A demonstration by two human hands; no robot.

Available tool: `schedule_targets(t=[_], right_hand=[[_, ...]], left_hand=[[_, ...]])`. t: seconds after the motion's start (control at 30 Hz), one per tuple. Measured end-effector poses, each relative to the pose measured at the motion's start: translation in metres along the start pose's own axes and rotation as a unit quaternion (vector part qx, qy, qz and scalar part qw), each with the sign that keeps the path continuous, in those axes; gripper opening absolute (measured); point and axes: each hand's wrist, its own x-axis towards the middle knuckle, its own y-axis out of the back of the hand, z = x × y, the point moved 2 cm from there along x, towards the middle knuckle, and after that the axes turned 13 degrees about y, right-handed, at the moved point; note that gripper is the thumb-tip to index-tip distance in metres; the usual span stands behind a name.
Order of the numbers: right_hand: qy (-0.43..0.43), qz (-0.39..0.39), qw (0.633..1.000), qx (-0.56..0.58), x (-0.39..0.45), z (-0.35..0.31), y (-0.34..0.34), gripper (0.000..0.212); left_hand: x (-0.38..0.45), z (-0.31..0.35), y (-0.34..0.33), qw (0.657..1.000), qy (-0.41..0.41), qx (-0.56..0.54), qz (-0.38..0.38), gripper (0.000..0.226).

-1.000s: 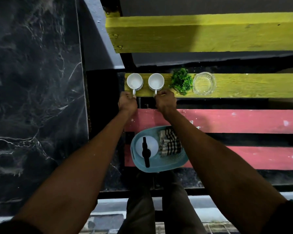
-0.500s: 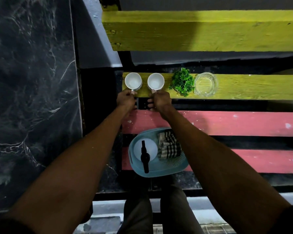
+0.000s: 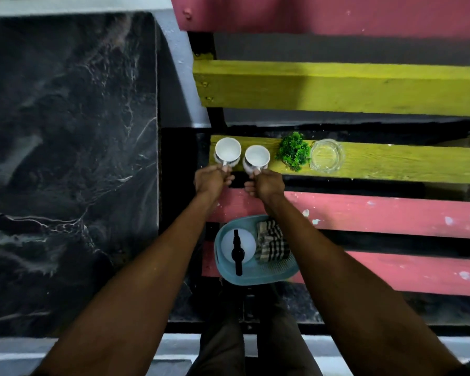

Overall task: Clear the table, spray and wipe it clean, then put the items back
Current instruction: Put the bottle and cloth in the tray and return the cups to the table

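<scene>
Casual café-like seating spot, painted pallet-wood table (image 3: 364, 88), black marble floor (image 3: 65, 158), small decorative plant (image 3: 294, 151)

Both hands (image 3: 239, 181) have apparently lifted the two white mugs (image 3: 242, 153) off the yellow plank (image 3: 391, 164).

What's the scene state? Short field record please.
left hand: grips handle of left mug
right hand: grips handle of right mug
mugs: upright, look empty, at the left end of the yellow plank
same plank: green plant, glass ashtray
basket: holds spray bottle and checked cloth
</scene>
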Motion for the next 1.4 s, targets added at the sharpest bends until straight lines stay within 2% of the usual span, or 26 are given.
schedule_targets(t=[0.07, 0.27, 0.37, 0.5, 0.67, 0.83, 0.93, 1.1, 1.23, 1.4], right_hand=[[0.021, -0.008, 0.999, 0.023, -0.018, -0.015, 0.004, 0.031], [0.108, -0.033, 0.993, 0.024, -0.086, -0.061, 0.012, 0.035], [0.137, -0.051, 0.989, 0.023, -0.124, -0.082, 0.009, 0.034], [0.172, -0.071, 0.981, 0.058, -0.178, -0.104, -0.005, 0.028], [0.218, -0.107, 0.969, 0.047, -0.249, -0.122, -0.040, 0.025], [0.244, -0.132, 0.959, 0.052, -0.311, -0.122, -0.099, 0.034], [0.255, -0.143, 0.955, 0.055, -0.348, -0.117, -0.145, 0.036], [0.279, -0.179, 0.943, 0.032, -0.421, -0.103, -0.237, 0.034], [0.282, -0.213, 0.935, 0.031, -0.467, -0.096, -0.302, 0.033], [0.278, -0.248, 0.928, 0.008, -0.499, -0.089, -0.382, 0.034]], left_hand=[[-0.023, 0.004, 0.006, 1.000, -0.005, -0.020, -0.004, 0.020], [-0.103, 0.018, 0.032, 0.997, -0.020, -0.069, -0.013, 0.015], [-0.151, 0.026, 0.053, 0.994, -0.048, -0.099, -0.013, 0.015], [-0.202, 0.035, 0.089, 0.987, -0.076, -0.137, -0.028, 0.026], [-0.242, 0.039, 0.156, 0.980, -0.111, -0.163, -0.012, 0.023], [-0.266, 0.027, 0.250, 0.967, -0.143, -0.209, -0.008, 0.016], [-0.274, 0.012, 0.316, 0.961, -0.154, -0.228, -0.005, 0.022], [-0.274, -0.014, 0.439, 0.957, -0.162, -0.240, 0.007, 0.019], [-0.273, -0.024, 0.514, 0.954, -0.160, -0.254, 0.024, 0.024], [-0.255, -0.017, 0.595, 0.949, -0.154, -0.272, 0.049, 0.016]])
